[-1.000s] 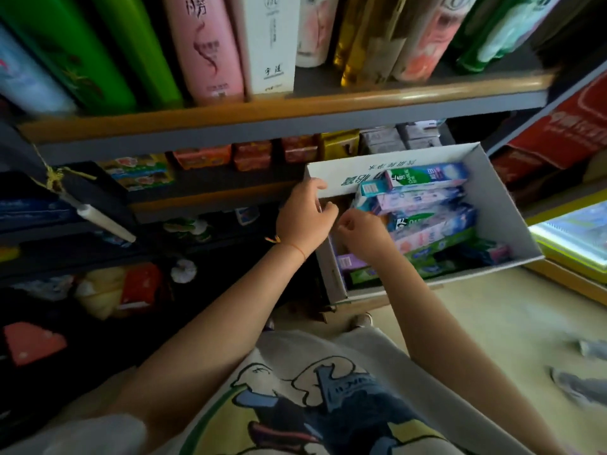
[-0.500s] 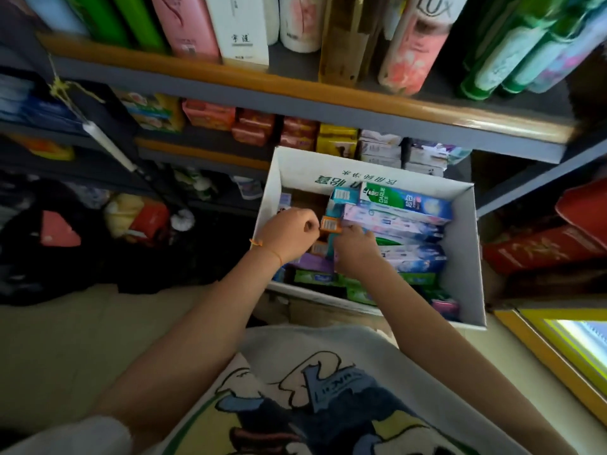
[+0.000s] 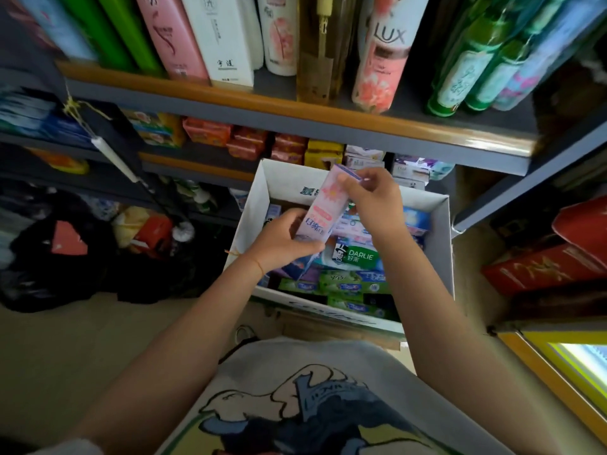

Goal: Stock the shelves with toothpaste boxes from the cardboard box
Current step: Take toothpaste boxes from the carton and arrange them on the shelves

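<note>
A white cardboard box (image 3: 443, 244) stands open below the shelves, holding several toothpaste boxes, among them a green and white Darlie box (image 3: 356, 256) and green boxes (image 3: 348, 285) near its front wall. Above the pile, a pink and lilac toothpaste box (image 3: 325, 205) is held upright and slightly tilted. My left hand (image 3: 285, 243) grips its lower end. My right hand (image 3: 372, 200) pinches its upper end with fingers and thumb.
The upper shelf (image 3: 295, 110) carries tall shampoo and body-wash bottles. The lower shelf (image 3: 197, 167) behind the box holds stacked red, yellow and white packs. A black bag (image 3: 49, 257) lies on the floor at left. Red cartons (image 3: 542, 267) sit at right.
Both hands were down among the boxes inside the cardboard box; they have lifted out the pink toothpaste box and now hold it above the pile. The camera has swung slightly.
</note>
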